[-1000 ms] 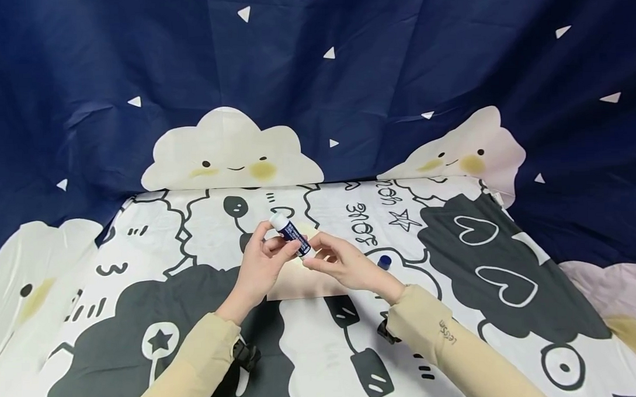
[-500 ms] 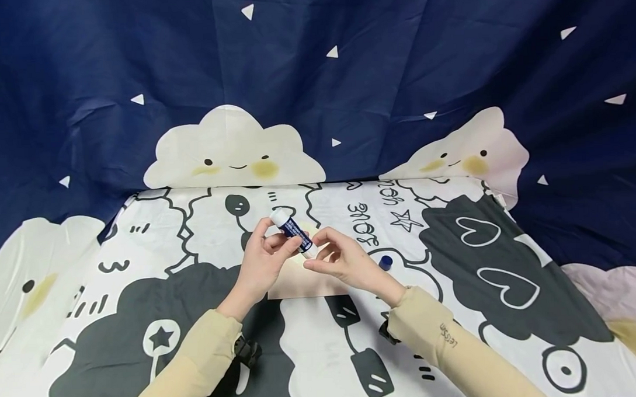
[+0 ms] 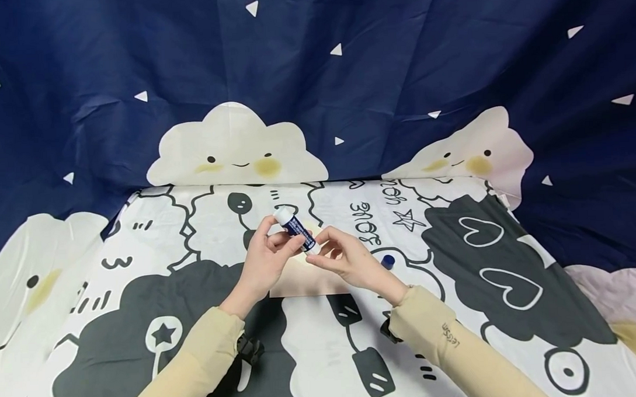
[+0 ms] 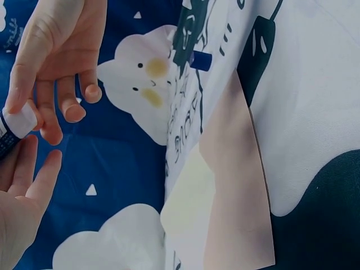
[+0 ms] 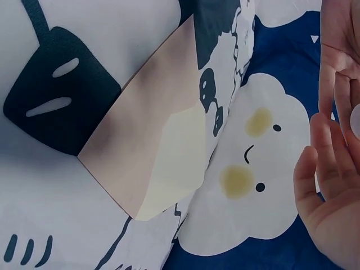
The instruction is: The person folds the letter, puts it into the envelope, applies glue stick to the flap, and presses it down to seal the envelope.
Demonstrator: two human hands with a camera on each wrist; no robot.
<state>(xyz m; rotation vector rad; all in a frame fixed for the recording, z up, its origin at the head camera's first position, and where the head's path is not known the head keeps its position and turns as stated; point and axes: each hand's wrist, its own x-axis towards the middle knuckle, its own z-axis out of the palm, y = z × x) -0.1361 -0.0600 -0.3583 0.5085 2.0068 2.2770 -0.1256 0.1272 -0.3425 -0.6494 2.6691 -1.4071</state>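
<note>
My left hand (image 3: 264, 261) grips the dark blue barrel of a glue stick (image 3: 298, 231), whose white upper end tilts up to the left. At its white lower end, my right hand (image 3: 354, 266) pinches with thumb and forefinger. The left wrist view shows that white end (image 4: 22, 121) between the right hand's fingertips, with its other fingers spread loosely. Below both hands lies a pinkish-beige paper (image 5: 138, 112) with a pale yellow piece (image 5: 177, 163) on it; whether the two are joined, I cannot tell. A dark blue cap (image 3: 388, 262) stands right of the right hand.
A white cloth (image 3: 324, 362) printed with black drawings covers the work surface. Behind it hangs a navy curtain (image 3: 377, 74) with white triangles and clouds. Black wrist mounts (image 3: 249, 348) sit under the beige sleeves (image 3: 197, 360).
Both hands stay on the glue stick. The right fingers spread slightly at its lower end half a second ago and now pinch closer. The whole view has shifted a little.
</note>
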